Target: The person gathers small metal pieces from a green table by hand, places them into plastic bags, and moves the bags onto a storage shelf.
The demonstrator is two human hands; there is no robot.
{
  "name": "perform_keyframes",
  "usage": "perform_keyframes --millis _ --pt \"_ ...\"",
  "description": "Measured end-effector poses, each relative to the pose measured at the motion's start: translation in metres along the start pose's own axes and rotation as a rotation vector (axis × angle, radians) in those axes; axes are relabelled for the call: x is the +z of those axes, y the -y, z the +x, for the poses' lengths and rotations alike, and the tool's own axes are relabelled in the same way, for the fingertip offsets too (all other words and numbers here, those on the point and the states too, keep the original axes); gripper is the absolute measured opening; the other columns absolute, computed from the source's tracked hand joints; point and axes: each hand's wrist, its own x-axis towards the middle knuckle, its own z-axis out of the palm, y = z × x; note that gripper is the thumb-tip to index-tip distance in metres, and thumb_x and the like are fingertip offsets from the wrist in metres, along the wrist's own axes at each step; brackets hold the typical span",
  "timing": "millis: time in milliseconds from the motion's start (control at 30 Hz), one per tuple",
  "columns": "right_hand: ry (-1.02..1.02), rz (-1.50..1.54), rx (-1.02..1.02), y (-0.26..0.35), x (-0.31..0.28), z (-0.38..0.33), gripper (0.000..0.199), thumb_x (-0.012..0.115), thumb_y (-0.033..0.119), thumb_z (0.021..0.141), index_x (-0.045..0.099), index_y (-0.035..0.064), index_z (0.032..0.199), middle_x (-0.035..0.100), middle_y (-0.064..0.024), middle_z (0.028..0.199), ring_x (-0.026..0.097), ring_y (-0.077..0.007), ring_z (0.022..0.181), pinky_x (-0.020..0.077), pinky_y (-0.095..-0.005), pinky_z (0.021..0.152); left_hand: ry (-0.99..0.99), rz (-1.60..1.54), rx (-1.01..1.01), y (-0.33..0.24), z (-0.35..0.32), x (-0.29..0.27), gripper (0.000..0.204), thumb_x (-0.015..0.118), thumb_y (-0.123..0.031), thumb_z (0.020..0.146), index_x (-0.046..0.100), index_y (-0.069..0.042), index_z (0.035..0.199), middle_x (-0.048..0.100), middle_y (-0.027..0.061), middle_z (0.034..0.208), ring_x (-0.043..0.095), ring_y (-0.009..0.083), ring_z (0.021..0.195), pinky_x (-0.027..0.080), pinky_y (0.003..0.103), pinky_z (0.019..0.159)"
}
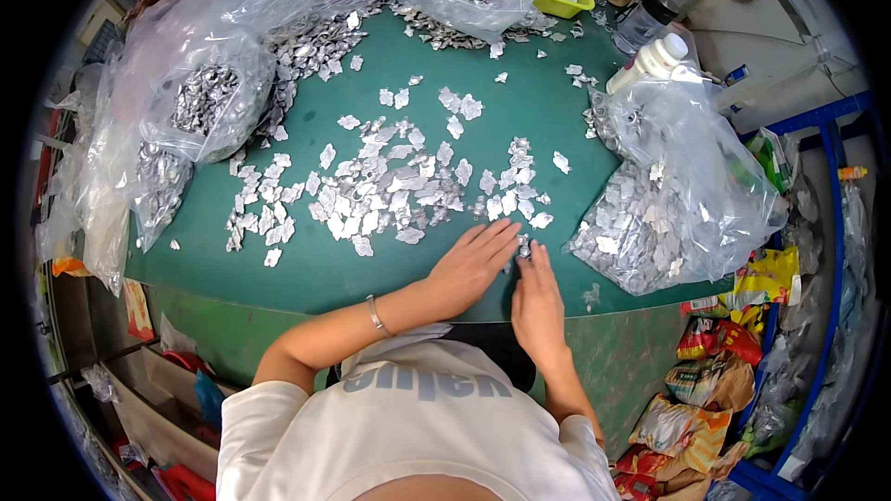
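At the table's (306,269) near edge, left hand (471,264) lies flat and open, steadying scattered foil pieces (390,190) while right hand (536,301) pinches one small piece (524,247).

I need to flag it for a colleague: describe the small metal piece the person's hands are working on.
On the green table, look to the near edge, just left of the big clear plastic bag of silver pieces. There the left hand and right hand meet on one small silvery metal piece; unlike the scattered flat pieces, it is pinched between fingertips.
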Motion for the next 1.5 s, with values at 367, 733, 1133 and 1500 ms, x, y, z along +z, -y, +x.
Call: perform_keyframes --millis 367,733,1133,1500 --pt "-0.03 -0.013 -0.127 -0.038 0.007 0.063 0.038 0.051 0.003 0.087 0.049 -0.0059 0.124 0.048 -0.0198 0.133 0.04 -0.0366 0.128 0.0297 -0.0512 0.106 -0.106 0.094 -0.05 0.002 -0.003 0.023 0.021 0.061 -0.008 0.078 0.059 -0.003 0.098 0.053 0.0117 0.108 0.051 0.0272 0.101 0.037 0.039 0.083" --pt "0.005 0.134 -0.224 -0.021 -0.005 0.015 0.04 0.056 0.006 0.086 0.05 -0.0014 0.125 0.049 -0.0158 0.132 0.041 -0.0351 0.128 0.0275 -0.0499 0.108 -0.291 -0.073 -0.103 0.019 -0.015 0.011 0.032 0.054 0.006 0.067 0.06 0.004 0.098 0.056 0.0143 0.103 0.053 0.0312 0.095 0.045 0.039 0.081" --pt "0.231 0.152 -0.351 -0.007 0.012 0.013 0.052 0.066 0.017 0.081 0.048 -0.0008 0.127 0.04 -0.0157 0.139 0.03 -0.0379 0.134 0.0269 -0.0501 0.108 -0.4 0.103 -0.261 0.031 -0.027 0.002 0.031 0.056 0.001 0.075 0.061 -0.001 0.105 0.055 0.0105 0.102 0.053 0.0265 0.093 0.036 0.037 0.083" --pt "0.054 0.47 -0.305 0.005 0.023 0.048 0.041 0.055 0.008 0.086 0.049 -0.0014 0.126 0.046 -0.0163 0.134 0.039 -0.0347 0.129 0.0274 -0.0445 0.108 -0.271 -0.039 -0.179 0.019 -0.041 0.008 0.03 0.061 0.003 0.074 0.06 -0.001 0.104 0.056 0.0102 0.101 0.053 0.0271 0.089 0.037 0.037 0.072"
